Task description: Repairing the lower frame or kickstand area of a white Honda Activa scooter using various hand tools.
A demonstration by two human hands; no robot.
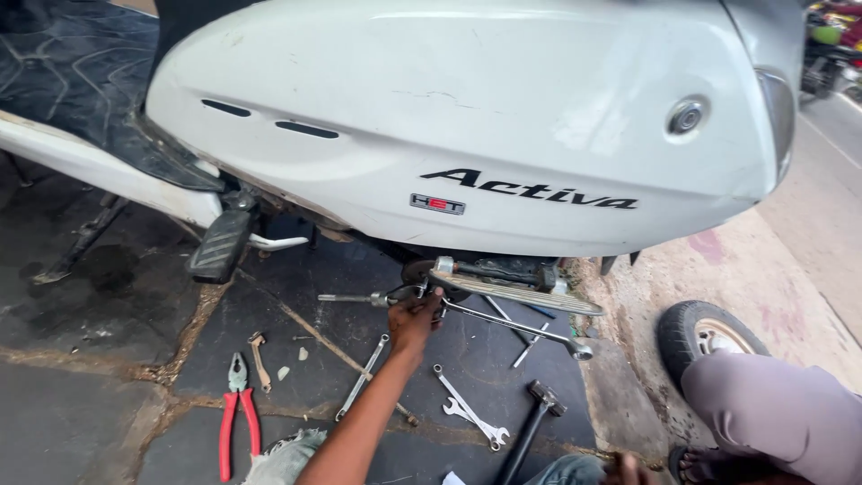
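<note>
the person crouches beside a white scooter point(467, 117) and stretches one arm under its side panel, presumably because the fasteners sit low there, near the footrest point(516, 289). i can't be sure which arm it is; it looks like the left hand point(415, 316), its fingers curled tight around a socket wrench point(377, 298). the wrench lies nearly level, long axis running left to right, free end pointing left toward the folded black pedal point(218, 244), the gripped end up against the underside. the other hand isn't in sight. tools lie spread on the dark stone floor point(81, 395) within reach: red pliers point(238, 415), spanners point(471, 418), a hammer point(532, 424). a loose wheel point(705, 334) lies to the right.
</note>
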